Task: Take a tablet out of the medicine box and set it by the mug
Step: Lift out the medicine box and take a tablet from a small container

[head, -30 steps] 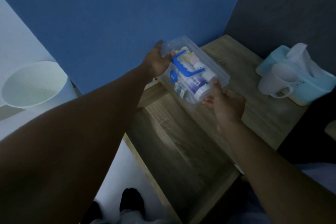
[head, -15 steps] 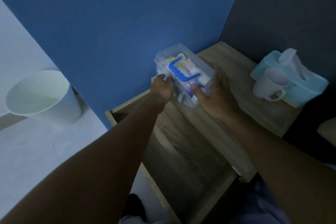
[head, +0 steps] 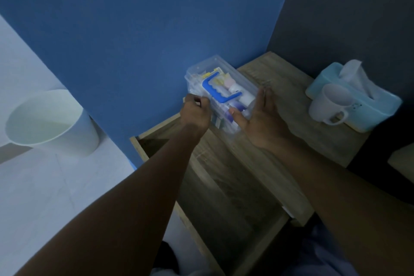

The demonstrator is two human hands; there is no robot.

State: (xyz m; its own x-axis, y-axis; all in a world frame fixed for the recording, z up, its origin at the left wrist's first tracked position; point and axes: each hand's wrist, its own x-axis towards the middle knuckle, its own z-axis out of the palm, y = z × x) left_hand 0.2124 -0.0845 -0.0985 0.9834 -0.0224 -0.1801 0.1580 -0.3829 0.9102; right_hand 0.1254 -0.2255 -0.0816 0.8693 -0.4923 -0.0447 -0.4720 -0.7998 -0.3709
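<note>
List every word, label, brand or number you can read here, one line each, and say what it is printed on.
No text can be read.
Medicine box: the packets and bottles behind its clear lid carry printed labels, but they are too blurred and dim to read.
Mug: plain white, no print visible.
Tissue box: a few small dark marks on its side, too small to read.

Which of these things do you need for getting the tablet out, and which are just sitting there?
Needed:
medicine box, clear, blue handle, lid on
mug, white
left hand and right hand, at the box's sides

Just sitting there:
tissue box, right behind the mug
white bin, on the floor
open drawer
</note>
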